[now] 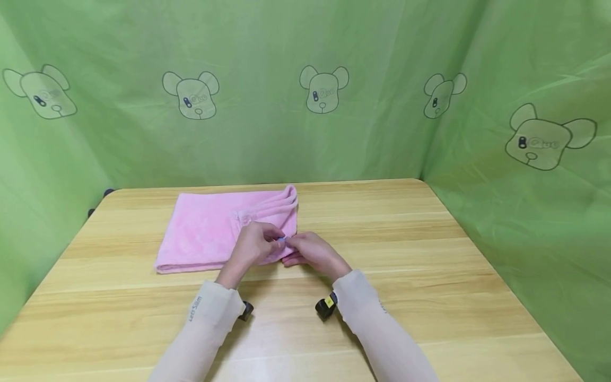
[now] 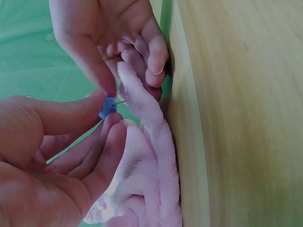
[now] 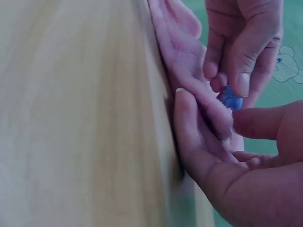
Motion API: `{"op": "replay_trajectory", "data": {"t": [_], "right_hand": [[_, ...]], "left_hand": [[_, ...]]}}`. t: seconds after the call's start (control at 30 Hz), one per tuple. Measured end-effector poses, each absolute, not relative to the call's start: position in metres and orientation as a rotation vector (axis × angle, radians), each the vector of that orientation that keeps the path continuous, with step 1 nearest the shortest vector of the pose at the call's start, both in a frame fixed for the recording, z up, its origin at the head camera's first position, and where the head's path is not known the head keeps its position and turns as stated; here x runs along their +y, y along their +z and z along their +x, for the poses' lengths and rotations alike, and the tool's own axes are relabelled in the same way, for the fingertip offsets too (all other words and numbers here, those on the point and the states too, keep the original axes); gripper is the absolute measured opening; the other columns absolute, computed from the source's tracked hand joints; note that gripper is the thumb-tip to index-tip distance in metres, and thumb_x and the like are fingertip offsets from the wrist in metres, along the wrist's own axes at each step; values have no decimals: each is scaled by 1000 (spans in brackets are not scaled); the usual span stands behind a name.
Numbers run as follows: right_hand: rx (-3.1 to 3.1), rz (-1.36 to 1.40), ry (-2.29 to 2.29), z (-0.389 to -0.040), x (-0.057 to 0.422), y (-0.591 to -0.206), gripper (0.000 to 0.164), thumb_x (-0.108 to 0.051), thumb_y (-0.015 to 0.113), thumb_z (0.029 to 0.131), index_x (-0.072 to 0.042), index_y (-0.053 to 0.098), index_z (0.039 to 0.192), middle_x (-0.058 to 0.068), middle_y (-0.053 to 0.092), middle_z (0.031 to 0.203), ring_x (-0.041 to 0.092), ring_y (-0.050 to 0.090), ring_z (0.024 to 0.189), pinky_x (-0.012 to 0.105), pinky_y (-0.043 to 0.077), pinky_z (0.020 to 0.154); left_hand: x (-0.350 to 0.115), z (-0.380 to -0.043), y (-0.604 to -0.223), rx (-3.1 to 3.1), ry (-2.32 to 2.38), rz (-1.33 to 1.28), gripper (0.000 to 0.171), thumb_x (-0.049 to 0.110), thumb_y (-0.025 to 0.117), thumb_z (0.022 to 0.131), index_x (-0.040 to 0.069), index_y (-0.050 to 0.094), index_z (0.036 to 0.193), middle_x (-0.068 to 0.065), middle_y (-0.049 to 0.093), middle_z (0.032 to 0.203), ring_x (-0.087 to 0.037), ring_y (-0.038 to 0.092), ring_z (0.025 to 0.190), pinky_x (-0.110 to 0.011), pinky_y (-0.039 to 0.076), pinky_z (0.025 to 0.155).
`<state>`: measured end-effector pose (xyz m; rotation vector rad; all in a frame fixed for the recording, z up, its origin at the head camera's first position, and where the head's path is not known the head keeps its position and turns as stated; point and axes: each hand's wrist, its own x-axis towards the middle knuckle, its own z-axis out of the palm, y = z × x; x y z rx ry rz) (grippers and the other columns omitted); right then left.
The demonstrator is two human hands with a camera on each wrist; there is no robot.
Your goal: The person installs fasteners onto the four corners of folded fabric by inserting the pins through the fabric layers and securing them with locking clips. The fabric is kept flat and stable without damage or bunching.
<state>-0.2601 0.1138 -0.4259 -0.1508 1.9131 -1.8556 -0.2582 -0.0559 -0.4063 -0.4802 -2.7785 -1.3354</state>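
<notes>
A folded pink fleece towel (image 1: 202, 231) lies on the table, its right end gathered into folds. My left hand (image 1: 253, 245) pinches a small blue-headed pin (image 2: 108, 109) between thumb and fingertips. In the left wrist view the pin's thin metal shaft points at the towel edge (image 2: 142, 100); whether its tip has entered the fabric cannot be told. At the towel's near right corner, my right hand (image 1: 317, 253) grips the edge, thumb on one side and fingers underneath. The right wrist view has the blue head (image 3: 232, 99) close to the right thumb.
The wooden table (image 1: 382, 228) extends around the towel, with rounded far corners. Green curtains (image 1: 267, 138) printed with bear heads hang behind it and along both sides. A black wrist camera (image 1: 326, 306) sits under the right wrist.
</notes>
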Motion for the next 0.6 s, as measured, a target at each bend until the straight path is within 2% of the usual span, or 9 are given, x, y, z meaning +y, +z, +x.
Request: {"op": "replay_trajectory", "data": {"t": [0.13, 0.27, 0.47, 0.6], "right_hand": [[1869, -170, -1845, -261, 115, -424, 38, -21, 47, 105, 14, 57, 118, 26, 66, 104, 35, 65, 91, 41, 54, 85], [1858, -169, -1838, -262, 115, -424, 36, -20, 53, 103, 13, 59, 115, 24, 67, 102, 36, 64, 93, 42, 53, 87], [1844, -150, -1859, -262, 114, -424, 34, -18, 53, 102, 12, 59, 114, 25, 67, 102, 33, 65, 89, 39, 55, 84], [1847, -124, -1885, -262, 113, -424, 35, -20, 55, 101, 12, 60, 114, 24, 68, 100, 30, 66, 85, 38, 56, 82]], "left_hand": [[-56, -259, -406, -2782, -1331, -457, 21, -1, 78, 76, 7, 73, 96, -3, 72, 86, -15, 66, 78, -35, 56, 74], [-56, -259, -406, -2784, -1326, -459, 27, -6, 75, 74, 6, 73, 98, -5, 72, 87, -17, 66, 79, -35, 56, 75], [-57, -258, -406, -2829, -1312, -450, 15, 6, 79, 78, 6, 74, 93, -4, 73, 86, -16, 66, 78, -35, 55, 77], [-59, -258, -405, -2866, -1327, -434, 16, 9, 79, 80, 6, 75, 96, -3, 72, 88, -14, 65, 77, -34, 56, 76]]}}
